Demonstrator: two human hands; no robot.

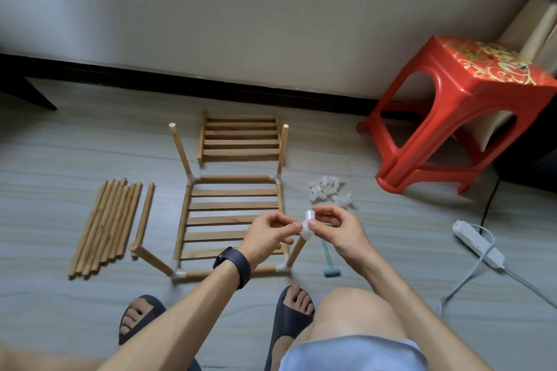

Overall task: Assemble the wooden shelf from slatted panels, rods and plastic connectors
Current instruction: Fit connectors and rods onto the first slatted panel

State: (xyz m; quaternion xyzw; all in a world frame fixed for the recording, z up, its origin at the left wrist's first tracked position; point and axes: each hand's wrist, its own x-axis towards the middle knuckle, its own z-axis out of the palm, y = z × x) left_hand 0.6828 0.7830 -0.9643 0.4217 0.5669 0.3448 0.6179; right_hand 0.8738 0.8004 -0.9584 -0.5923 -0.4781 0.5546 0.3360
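Head view: the left grip (271,233) and right grip (337,227) both pinch a white translucent plastic corner connector (308,223), seated atop the near-right round wooden rod (296,251), which leans up toward them.

You face an off-white plaster wall (271,9) across the top of the frame, edged below by a black skirting board (211,87). Pale grey wood-grain flooring (90,144) fills the rest. A glossy red plastic stool with a gold-patterned seat (458,99) stands at right, and a white power strip (479,244) lies at lower right.
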